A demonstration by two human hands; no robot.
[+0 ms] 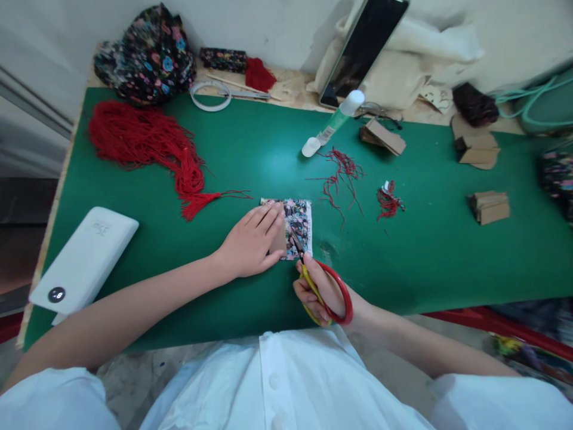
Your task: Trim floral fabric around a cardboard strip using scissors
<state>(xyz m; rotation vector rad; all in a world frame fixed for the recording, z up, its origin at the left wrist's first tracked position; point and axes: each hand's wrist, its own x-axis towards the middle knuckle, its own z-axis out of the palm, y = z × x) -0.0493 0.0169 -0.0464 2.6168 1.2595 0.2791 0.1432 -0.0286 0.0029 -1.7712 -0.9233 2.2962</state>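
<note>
A small piece of dark floral fabric [301, 216] with a frayed pale right edge lies on the green table mat. Over its left part is a brown cardboard piece [278, 242], and my left hand [251, 240] rests flat on both, fingers stretched out. My right hand [319, 289] is closed round scissors [341, 294] with red and yellow handles. The blades point up and left, with their tips over the fabric just right of the cardboard.
Red tassels [138, 134] and a white power bank [85, 260] lie at left. Beyond the fabric are loose red threads [342, 170], a glue stick [340, 119] and cardboard stacks [382, 136]. A dark tablet [364, 48] leans at the back.
</note>
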